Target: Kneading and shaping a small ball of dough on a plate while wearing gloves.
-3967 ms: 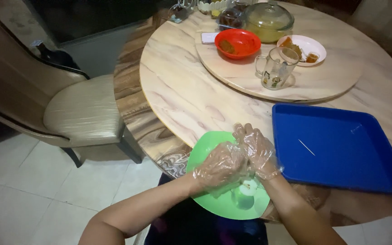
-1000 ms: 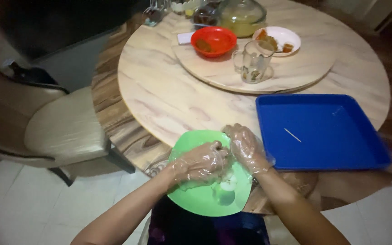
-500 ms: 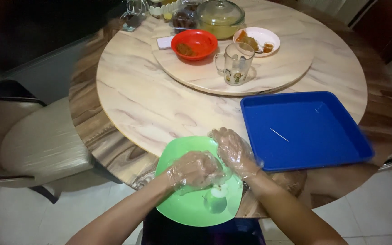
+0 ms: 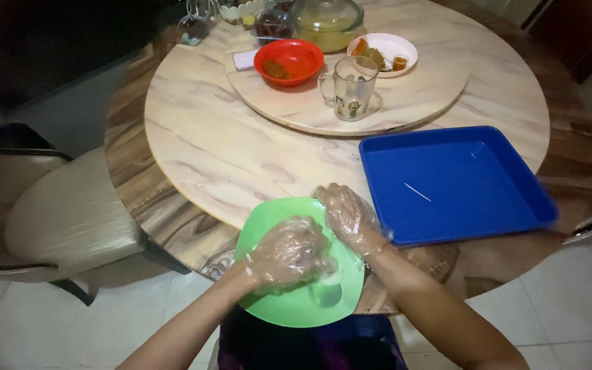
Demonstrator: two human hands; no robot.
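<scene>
Both my hands wear clear plastic gloves and work together over a green plate (image 4: 289, 312) at the near edge of the round table. My left hand (image 4: 289, 252) is curled over something pale on the plate. My right hand (image 4: 349, 216) presses in beside it from the right, fingers bent. What lies between the hands is hidden; a pale lump (image 4: 329, 279) shows just under them. An empty blue tray (image 4: 455, 181) sits right of the plate, with one thin pale stick (image 4: 417, 192) in it.
A round turntable (image 4: 412, 96) at the far side carries a red bowl (image 4: 289, 60), a glass mug (image 4: 351, 85), a white plate of food (image 4: 385, 49) and a lidded glass dish (image 4: 327, 24). A beige chair (image 4: 56, 219) stands left of the table.
The view has shifted so the table sits more to the right and nearer. Both hands stay over the green plate, kneading close together; the tray and dishes have not moved.
</scene>
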